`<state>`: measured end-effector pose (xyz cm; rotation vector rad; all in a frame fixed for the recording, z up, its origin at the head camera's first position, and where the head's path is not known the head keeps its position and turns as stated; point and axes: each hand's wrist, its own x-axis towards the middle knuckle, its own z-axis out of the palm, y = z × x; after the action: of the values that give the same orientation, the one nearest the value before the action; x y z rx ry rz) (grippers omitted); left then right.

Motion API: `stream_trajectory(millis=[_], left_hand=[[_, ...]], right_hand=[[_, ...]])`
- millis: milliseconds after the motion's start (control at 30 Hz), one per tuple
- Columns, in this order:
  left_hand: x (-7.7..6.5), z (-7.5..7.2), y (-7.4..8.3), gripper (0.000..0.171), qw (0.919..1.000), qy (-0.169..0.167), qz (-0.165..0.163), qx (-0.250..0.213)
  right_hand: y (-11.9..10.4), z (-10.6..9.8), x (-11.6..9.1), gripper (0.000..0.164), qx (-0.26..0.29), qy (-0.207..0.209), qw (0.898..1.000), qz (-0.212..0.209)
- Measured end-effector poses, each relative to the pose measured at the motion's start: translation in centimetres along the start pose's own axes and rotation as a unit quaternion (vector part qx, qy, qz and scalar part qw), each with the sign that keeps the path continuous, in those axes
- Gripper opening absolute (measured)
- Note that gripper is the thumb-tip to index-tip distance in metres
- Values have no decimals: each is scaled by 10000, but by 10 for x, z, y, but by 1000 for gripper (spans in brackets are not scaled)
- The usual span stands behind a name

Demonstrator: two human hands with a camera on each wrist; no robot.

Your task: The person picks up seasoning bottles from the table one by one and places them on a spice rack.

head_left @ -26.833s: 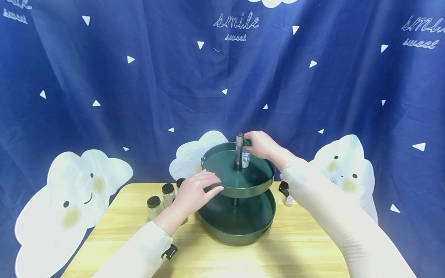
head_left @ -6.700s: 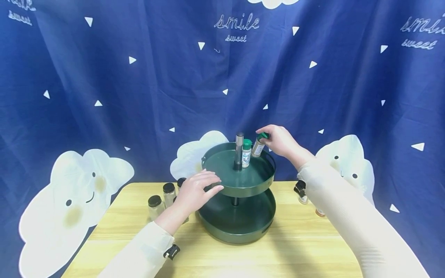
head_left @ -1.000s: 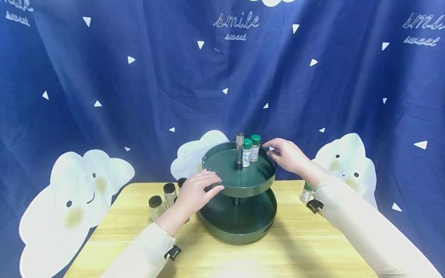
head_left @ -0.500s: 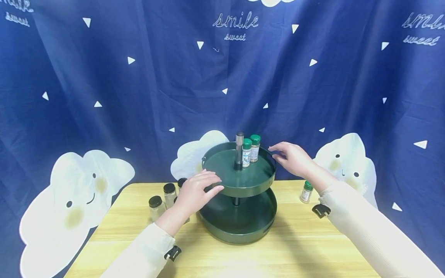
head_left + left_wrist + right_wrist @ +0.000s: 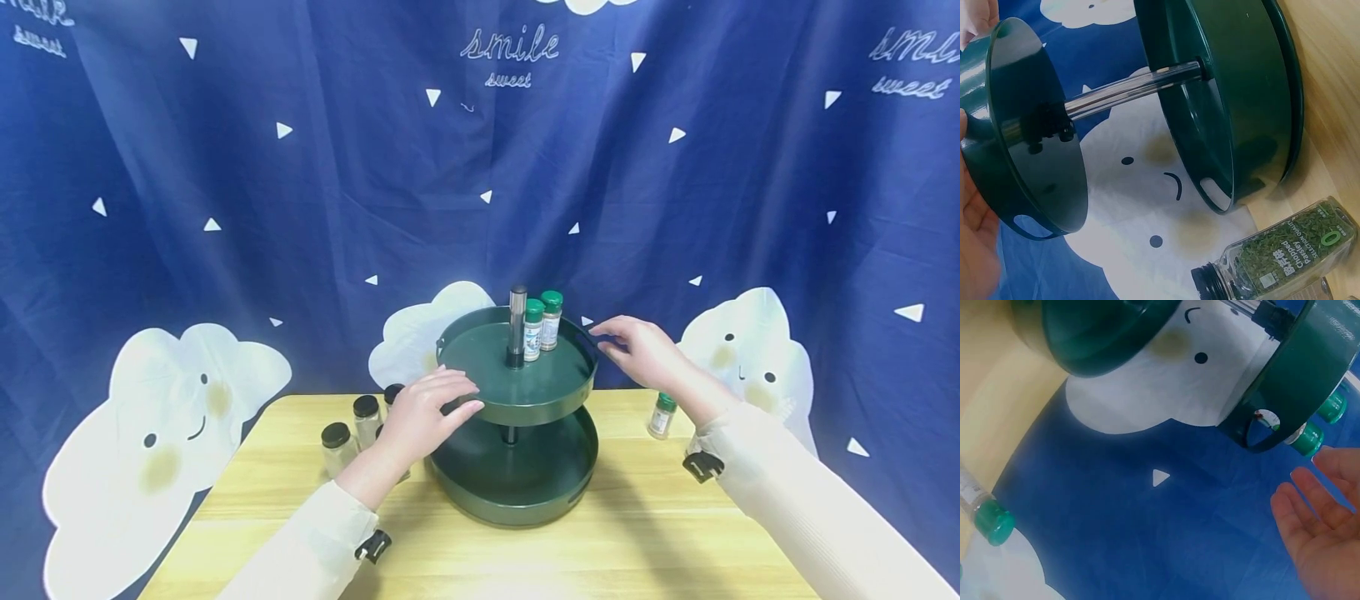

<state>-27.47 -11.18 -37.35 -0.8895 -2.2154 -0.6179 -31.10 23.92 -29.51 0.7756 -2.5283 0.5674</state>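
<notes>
A dark green two-tier tray stand (image 5: pixel 517 412) stands on the table, its steel post (image 5: pixel 517 321) rising through the middle. Two green-capped seasoning bottles (image 5: pixel 532 337) stand upright side by side on the upper tier, to the right of the post. My left hand (image 5: pixel 420 417) rests at the left rim of that tier, fingers and thumb extended. On the other side, my right hand (image 5: pixel 645 354) hovers just beyond the rim with fingers loosely bent and nothing in them. The right wrist view shows its fingertips close to a green cap (image 5: pixel 1308 439).
Several black-capped jars (image 5: pixel 366 421) stand left of the stand, partly behind my left hand. One, a chopped parsley jar (image 5: pixel 1291 250), shows in the left wrist view. Another green-capped bottle (image 5: pixel 661 419) stands right, below my right forearm. A blue curtain (image 5: pixel 300 167) hangs behind.
Since the oldest frame, a second green-capped bottle has been set on the upper tier and let go. Over the last second my right hand has drawn away rightward. The left hand stays put.
</notes>
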Motion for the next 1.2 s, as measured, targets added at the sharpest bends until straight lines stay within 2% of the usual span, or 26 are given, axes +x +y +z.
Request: stream_trajectory(millis=[267, 767, 1200], left_hand=[[0, 1, -2, 26, 10000, 8, 6, -13], [0, 0, -4, 27, 10000, 3, -30, 32], [0, 0, -2, 27, 10000, -23, -2, -20]], right_hand=[[8, 4, -5, 21, 77, 117, 9999, -34], [19, 9, -16, 21, 306, 18, 9992, 273], [39, 16, -28, 18, 409, 15, 9976, 566]])
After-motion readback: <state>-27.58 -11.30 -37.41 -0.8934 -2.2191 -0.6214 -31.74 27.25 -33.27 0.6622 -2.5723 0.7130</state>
